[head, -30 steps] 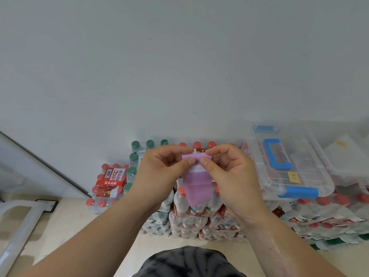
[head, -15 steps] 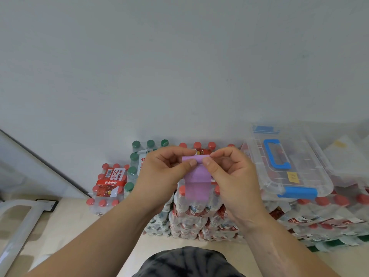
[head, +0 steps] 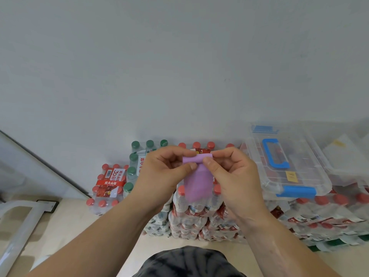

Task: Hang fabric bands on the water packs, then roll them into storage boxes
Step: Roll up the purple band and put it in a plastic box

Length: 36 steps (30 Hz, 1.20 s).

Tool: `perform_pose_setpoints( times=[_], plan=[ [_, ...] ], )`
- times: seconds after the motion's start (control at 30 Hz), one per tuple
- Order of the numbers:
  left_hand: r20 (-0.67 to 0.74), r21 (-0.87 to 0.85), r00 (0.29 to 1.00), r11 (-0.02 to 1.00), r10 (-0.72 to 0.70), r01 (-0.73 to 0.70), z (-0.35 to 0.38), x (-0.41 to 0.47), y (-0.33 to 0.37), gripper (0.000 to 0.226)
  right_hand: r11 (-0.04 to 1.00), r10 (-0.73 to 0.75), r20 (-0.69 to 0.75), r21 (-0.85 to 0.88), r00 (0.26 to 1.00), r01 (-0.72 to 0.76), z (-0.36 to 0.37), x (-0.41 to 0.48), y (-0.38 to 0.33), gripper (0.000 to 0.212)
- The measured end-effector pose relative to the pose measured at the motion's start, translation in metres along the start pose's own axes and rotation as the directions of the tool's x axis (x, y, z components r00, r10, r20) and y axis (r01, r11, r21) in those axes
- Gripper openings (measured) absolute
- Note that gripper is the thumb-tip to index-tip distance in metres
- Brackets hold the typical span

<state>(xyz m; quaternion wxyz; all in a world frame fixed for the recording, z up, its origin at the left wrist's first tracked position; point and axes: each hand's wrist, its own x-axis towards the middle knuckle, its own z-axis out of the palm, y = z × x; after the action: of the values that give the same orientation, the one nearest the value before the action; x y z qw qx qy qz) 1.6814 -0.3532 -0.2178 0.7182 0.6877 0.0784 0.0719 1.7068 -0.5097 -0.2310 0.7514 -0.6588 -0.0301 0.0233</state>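
Left hand (head: 165, 172) and right hand (head: 233, 176) each pinch the rolled top of the purple fabric band (head: 197, 182), thumbs in front. The roll sits between the two grips and the loose tail hangs below, over the water packs (head: 191, 212). Best bet: even tension both sides, a tight, straight roll. The clear storage box (head: 285, 166), lid on, sits beyond at right.

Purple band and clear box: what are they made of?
The purple band looks like soft matte fabric, possibly elastic: it is rolled tight at the top, hangs limp below and shows no sheen. The clear box looks like rigid glossy transparent plastic: red shapes show through the lid and its edges catch light. Its blue latch looks like smooth opaque plastic.
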Motion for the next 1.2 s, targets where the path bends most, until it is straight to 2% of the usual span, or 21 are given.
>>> perform_pose_setpoints(
  times=[0.1,0.27,0.4,0.6,0.77,0.87,1.0,1.07,1.13,1.2],
  plan=[
    [-0.004,-0.031,1.0,0.999,-0.029,0.029,0.0025,-0.0004,-0.0008,0.018,1.0,-0.001,0.011,0.023,1.0,0.001,-0.0003,0.0002,0.0,0.011],
    [0.001,0.016,1.0,1.0,-0.013,0.013,0.0034,-0.0003,0.0005,0.019,1.0,-0.008,-0.008,-0.009,1.0,0.008,-0.0009,0.0003,-0.001,0.01],
    [0.006,-0.043,0.998,0.997,-0.06,0.06,0.0043,-0.0011,-0.0012,0.02,0.999,-0.007,-0.01,-0.04,1.0,0.007,-0.0022,0.0022,0.0004,0.012],
    [0.008,-0.06,0.997,0.995,-0.078,0.078,0.0035,0.0002,-0.0003,0.014,0.998,0.041,0.01,0.037,0.999,-0.041,0.0003,-0.0009,0.0,0.017],
    [0.021,-0.086,0.997,0.993,-0.078,0.079,0.003,-0.0013,0.0,0.02,0.999,0.034,0.002,-0.037,0.999,-0.033,-0.0014,0.0006,0.0015,0.009],
    [0.014,-0.104,0.994,0.988,-0.11,0.111,0.0033,-0.0025,-0.0005,0.018,0.999,0.037,0.012,-0.022,0.999,-0.037,-0.0029,0.0007,0.0027,0.011],
    [0.01,-0.043,0.995,0.994,-0.102,0.103,0.0013,-0.0012,-0.0026,0.016,0.999,0.042,-0.001,-0.023,0.999,-0.042,-0.0027,-0.0013,0.0011,0.015],
    [0.01,-0.031,0.995,0.994,-0.102,0.102,0.0018,-0.0012,-0.0031,0.017,0.998,0.026,-0.011,-0.05,1.0,-0.026,-0.0036,-0.0007,0.0014,0.011],
    [0.017,-0.055,0.994,0.992,-0.109,0.11,0.0041,-0.0023,-0.0023,0.02,0.997,0.003,0.004,-0.077,1.0,-0.003,-0.0057,-0.0008,0.0014,0.008],
    [0.004,-0.094,0.991,0.987,-0.131,0.131,0.0071,-0.0035,-0.0018,0.024,0.997,-0.017,0.038,-0.08,0.999,0.02,-0.0091,-0.0011,0.0005,0.014]
  ],
)
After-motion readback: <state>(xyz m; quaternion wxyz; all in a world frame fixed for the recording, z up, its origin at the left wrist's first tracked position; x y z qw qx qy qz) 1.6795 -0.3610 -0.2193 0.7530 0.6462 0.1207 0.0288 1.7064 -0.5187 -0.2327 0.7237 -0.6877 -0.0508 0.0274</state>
